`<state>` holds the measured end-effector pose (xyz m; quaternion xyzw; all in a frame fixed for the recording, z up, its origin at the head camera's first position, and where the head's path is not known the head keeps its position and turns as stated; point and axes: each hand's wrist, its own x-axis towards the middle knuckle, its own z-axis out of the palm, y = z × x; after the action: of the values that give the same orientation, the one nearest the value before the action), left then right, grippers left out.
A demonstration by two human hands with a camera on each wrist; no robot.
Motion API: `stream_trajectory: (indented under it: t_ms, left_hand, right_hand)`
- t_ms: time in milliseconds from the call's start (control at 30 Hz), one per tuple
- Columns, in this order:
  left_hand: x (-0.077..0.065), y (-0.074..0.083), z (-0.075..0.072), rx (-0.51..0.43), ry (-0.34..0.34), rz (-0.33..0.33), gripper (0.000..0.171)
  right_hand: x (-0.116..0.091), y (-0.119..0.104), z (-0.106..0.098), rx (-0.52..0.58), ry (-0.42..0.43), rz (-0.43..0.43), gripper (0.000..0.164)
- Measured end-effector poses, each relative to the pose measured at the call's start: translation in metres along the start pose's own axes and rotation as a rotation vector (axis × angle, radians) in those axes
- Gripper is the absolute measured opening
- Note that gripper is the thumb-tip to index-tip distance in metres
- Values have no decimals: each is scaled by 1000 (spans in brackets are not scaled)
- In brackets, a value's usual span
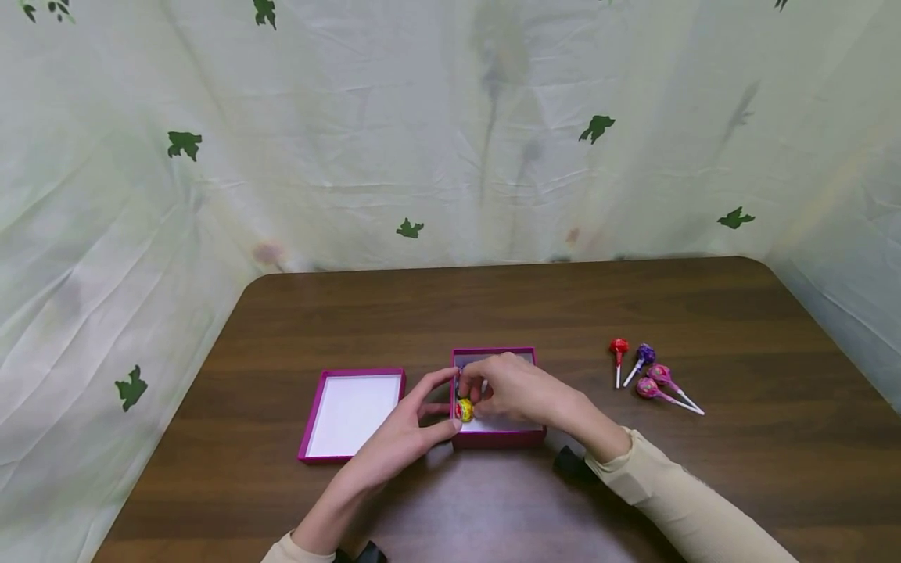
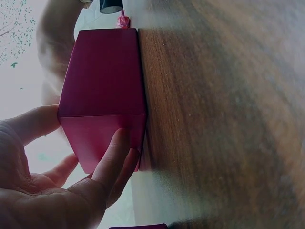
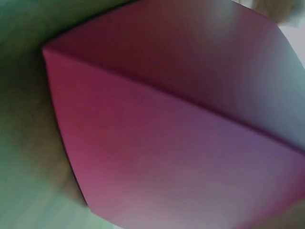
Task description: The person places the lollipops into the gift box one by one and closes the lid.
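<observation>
A magenta open box with a pale inside stands on the table. My left hand spans its left wall, thumb at the near corner and fingers stretched along the side. In the left wrist view the straight fingers press flat on the box wall. My right hand reaches down into the box, fingers curled at a yellow-and-red wrapped lollipop by the left wall; its stick is hidden. A dark wrapped candy shows partly behind the fingers. The right wrist view is filled by the box's outer walls.
Left of the box lies its lid, white inside up with a magenta rim. To the right lie a red lollipop, a purple lollipop and two pink lollipops. A pale leaf-patterned curtain hangs around the brown table.
</observation>
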<state>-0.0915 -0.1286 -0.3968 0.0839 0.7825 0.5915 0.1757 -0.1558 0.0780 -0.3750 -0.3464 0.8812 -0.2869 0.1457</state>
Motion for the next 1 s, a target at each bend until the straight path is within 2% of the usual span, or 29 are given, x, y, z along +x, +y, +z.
stream_trajectory:
  t_ms: [133,233,467,767,1000]
  left_hand:
    - [0,1,0,2,-5,-2,61]
    - [0,1,0,6,-4,-2,61]
    - [1,-1,0,13,-6,3,63]
    - [1,0,0,21,9,-6,63]
    - [1,-1,0,32,10,14,63]
  right_hand:
    - [-6,-2,-8,76,18,-1,19]
    - [-10,0,-14,136,36,-36,18]
    - [-25,5,-22,213,83,-65,19]
    - [-48,2,-33,249,222,29,19]
    - [-67,16,-40,251,283,109,18]
